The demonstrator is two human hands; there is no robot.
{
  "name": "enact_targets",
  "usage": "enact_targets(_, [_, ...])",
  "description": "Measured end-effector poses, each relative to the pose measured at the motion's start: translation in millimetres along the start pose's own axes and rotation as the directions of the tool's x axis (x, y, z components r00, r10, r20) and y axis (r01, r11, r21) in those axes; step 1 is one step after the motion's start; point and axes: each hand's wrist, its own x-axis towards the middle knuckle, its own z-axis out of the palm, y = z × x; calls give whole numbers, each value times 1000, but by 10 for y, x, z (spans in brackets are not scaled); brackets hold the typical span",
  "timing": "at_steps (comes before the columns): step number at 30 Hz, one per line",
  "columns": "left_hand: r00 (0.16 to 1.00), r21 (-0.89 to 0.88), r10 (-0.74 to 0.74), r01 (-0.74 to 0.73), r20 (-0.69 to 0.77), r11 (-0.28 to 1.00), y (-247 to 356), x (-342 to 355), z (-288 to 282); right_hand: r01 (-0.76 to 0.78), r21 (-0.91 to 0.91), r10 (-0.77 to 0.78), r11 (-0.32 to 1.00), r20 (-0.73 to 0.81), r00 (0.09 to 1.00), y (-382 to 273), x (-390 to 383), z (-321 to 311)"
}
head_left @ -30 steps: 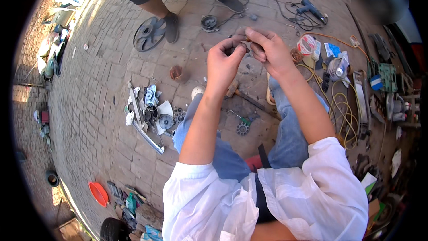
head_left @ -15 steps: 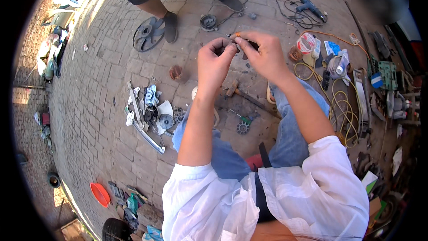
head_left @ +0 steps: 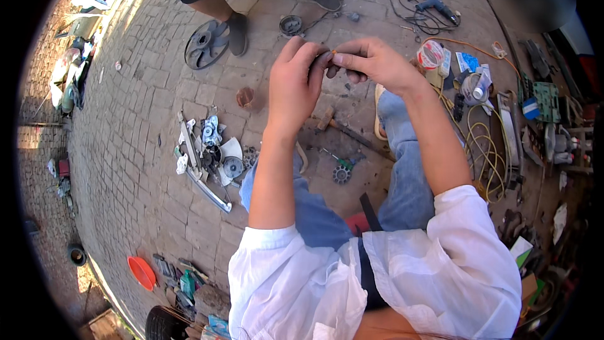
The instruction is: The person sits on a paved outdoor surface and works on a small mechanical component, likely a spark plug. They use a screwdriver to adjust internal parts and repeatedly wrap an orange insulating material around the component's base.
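Note:
In front of me, my left hand [head_left: 294,82] and my right hand [head_left: 380,66] meet with their fingertips together. Both are closed in a pinch around a small piece with a bit of orange [head_left: 334,53], mostly covered by the fingers. Its kind cannot be made out. The fingertips look dark and smudged. Below the hands, between my legs, a hammer [head_left: 352,131] lies on the paving. Closer to me are a small toothed metal wheel [head_left: 341,175] and a screwdriver with a green handle [head_left: 345,164].
To the left lies a pile of metal parts [head_left: 211,154]. Ahead, a seated person's shoe [head_left: 237,33] is beside a fan wheel [head_left: 206,45]. A corded power tool [head_left: 437,7] lies at the far right, with a yellow hose [head_left: 484,151] and clutter nearer. An orange bowl [head_left: 141,272] sits at lower left.
My left hand has tilted up and the fingers of both hands have shifted around the small piece. The view has moved slightly; the things on the ground lie as before.

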Motion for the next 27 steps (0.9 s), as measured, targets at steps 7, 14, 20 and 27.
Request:
enact_targets(7, [943,-359,-320,331,90,873,-126,-37,67,-94,385,50,918,123,991,-2,5,-5])
enact_targets(14, [974,-366,-185,222,134,904,30,-25,137,-157,845,58,511,148,987,55,30,-118])
enact_targets(20, [936,-510,-323,347,139,787,-23,-41,113,-101,797,139,596,22,990,-9,-4,-32])
enact_targets(27, [917,-608,-387,364,99,706,11,-37,190,-66,817,138,573,-16,990,26,1,-32])
